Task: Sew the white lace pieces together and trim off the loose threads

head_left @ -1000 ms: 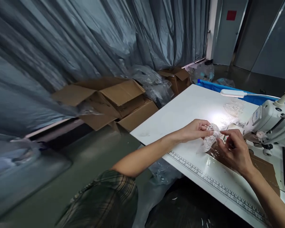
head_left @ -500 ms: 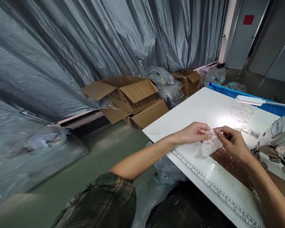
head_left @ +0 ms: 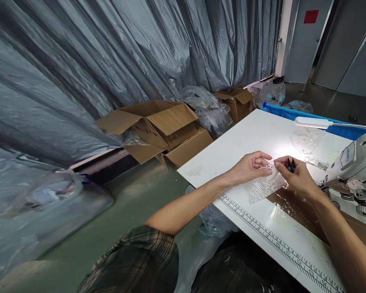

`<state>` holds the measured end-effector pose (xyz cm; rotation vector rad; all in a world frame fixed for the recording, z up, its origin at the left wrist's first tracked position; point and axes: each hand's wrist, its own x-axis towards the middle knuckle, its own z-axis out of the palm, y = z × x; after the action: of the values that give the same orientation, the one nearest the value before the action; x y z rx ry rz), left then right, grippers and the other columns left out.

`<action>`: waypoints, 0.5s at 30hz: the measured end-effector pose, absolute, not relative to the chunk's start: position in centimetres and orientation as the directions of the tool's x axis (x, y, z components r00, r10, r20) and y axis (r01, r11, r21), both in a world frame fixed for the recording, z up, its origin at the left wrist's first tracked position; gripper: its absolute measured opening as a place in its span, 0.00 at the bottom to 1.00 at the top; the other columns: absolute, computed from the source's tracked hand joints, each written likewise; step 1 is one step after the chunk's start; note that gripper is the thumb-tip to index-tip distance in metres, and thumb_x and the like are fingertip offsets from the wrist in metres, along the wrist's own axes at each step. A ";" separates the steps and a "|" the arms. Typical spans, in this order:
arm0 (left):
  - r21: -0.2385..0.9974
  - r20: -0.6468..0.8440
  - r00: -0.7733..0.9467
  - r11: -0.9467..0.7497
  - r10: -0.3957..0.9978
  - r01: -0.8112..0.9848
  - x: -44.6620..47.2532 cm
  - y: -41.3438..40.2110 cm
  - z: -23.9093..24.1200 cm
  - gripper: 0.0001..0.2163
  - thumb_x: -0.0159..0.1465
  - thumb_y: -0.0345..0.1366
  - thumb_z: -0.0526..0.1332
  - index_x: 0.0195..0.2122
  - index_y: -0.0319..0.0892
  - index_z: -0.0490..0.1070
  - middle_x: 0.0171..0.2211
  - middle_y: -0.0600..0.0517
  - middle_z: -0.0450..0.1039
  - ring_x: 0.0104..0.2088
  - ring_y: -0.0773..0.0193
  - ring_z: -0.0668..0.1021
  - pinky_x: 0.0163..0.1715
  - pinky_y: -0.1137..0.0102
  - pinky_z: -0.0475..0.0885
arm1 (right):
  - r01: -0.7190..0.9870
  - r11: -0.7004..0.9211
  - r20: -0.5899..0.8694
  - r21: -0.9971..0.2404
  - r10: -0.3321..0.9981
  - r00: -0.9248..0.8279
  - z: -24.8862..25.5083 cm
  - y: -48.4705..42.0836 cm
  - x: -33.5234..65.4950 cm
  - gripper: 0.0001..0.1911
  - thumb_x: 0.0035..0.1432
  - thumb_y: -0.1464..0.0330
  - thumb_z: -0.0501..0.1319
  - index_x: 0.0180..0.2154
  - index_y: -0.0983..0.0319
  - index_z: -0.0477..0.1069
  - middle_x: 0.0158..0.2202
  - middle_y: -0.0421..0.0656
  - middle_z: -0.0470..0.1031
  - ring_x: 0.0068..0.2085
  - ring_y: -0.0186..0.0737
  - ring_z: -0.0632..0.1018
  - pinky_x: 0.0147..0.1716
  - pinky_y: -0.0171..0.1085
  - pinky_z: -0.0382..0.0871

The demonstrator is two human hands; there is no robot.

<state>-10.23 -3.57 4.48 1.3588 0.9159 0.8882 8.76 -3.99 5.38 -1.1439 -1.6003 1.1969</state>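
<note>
At four o'clock in the view, the white lace (head_left: 264,188) is over the counter (head_left: 232,142), its handling apparently unfinished. The right hand (head_left: 301,175) pinches its edge and also holds dark snips (head_left: 290,164); the left hand (head_left: 247,167) has half-parted fingers, firm grip unclear. Loose lace (head_left: 306,140) lies toward two o'clock from it.

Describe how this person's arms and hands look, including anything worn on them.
The left arm wears a short, dark green plaid fabric sleeve with tan stripes. No sleeve shows on the right forearm. The left hand and right hand are bare, without gloves.
</note>
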 end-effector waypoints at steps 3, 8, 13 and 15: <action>1.000 -0.024 0.397 0.024 0.918 0.005 -10.3 -3.7 4.6 0.24 0.53 0.31 0.73 0.50 0.37 0.70 0.45 0.46 0.77 0.35 0.70 0.78 0.39 0.69 0.72 | 0.176 0.138 0.095 -0.975 0.968 -0.231 5.0 -3.8 8.9 0.30 0.43 0.43 0.68 0.34 0.62 0.75 0.27 0.40 0.73 0.28 0.35 0.69 0.27 0.36 0.64; 0.999 -0.033 0.390 0.038 0.920 -0.004 -10.3 -3.8 4.9 0.24 0.53 0.29 0.72 0.51 0.37 0.70 0.43 0.47 0.78 0.36 0.69 0.79 0.41 0.69 0.72 | 0.152 0.121 0.086 -0.981 0.972 -0.217 4.3 -3.4 9.0 0.31 0.41 0.42 0.69 0.34 0.62 0.76 0.27 0.40 0.73 0.28 0.34 0.69 0.27 0.37 0.64; 0.998 -0.016 0.338 0.036 0.941 -0.053 -9.9 -3.8 4.6 0.23 0.52 0.29 0.74 0.48 0.36 0.71 0.35 0.52 0.79 0.34 0.68 0.79 0.39 0.70 0.72 | 0.172 0.136 0.106 -0.976 0.980 -0.171 4.4 -3.3 8.9 0.30 0.42 0.43 0.68 0.34 0.62 0.76 0.26 0.40 0.72 0.27 0.35 0.68 0.27 0.38 0.64; 0.998 -0.011 0.311 0.032 0.950 -0.061 -9.7 -3.8 4.5 0.22 0.52 0.29 0.74 0.47 0.37 0.72 0.35 0.52 0.79 0.34 0.68 0.80 0.39 0.71 0.72 | 0.196 0.157 0.142 -0.968 0.986 -0.091 4.7 -3.5 8.9 0.27 0.45 0.45 0.67 0.34 0.62 0.75 0.27 0.41 0.73 0.27 0.35 0.68 0.27 0.38 0.64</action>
<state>-9.69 -3.78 4.53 1.2790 0.9389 0.9891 8.87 -3.51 4.74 -1.2035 -1.4830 1.0472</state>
